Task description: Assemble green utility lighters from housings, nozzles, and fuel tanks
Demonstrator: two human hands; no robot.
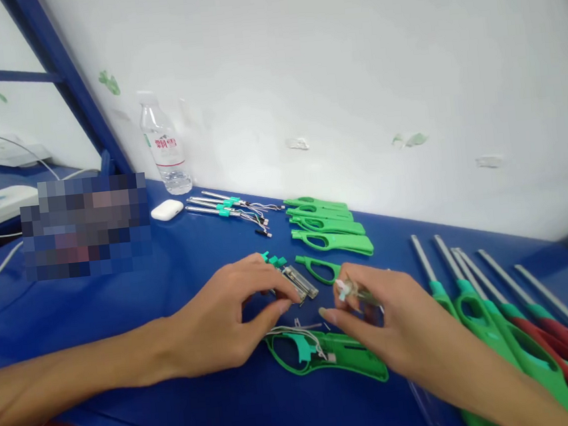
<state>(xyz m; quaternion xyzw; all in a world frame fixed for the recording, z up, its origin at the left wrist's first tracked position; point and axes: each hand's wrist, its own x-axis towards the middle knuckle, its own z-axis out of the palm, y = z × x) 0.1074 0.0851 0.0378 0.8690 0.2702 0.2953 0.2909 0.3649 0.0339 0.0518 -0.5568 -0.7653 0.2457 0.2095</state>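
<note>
My left hand (235, 308) reaches over a row of small clear fuel tanks (301, 281), its thumb and forefinger almost pinched together. Whatever lies between those fingertips is too small to make out. Held in the curled fingers of my right hand (381, 307) is a clear fuel tank with a whitish tip (346, 291), partly hidden; the thumb sticks out to the left. Below both hands lies an open green lighter shell (351, 360), with a teal trigger (303, 350) and white wires inside. Teal pieces (274, 261) sit just behind my left fingers.
Several green shell halves (334, 241) lie towards the wall, beside metal lighter tubes with wires (213, 210). Green and red long lighters (479, 315) line the right side. A water bottle (164, 147) and white earbud case (167, 210) stand at the back left of the blue table (192, 409).
</note>
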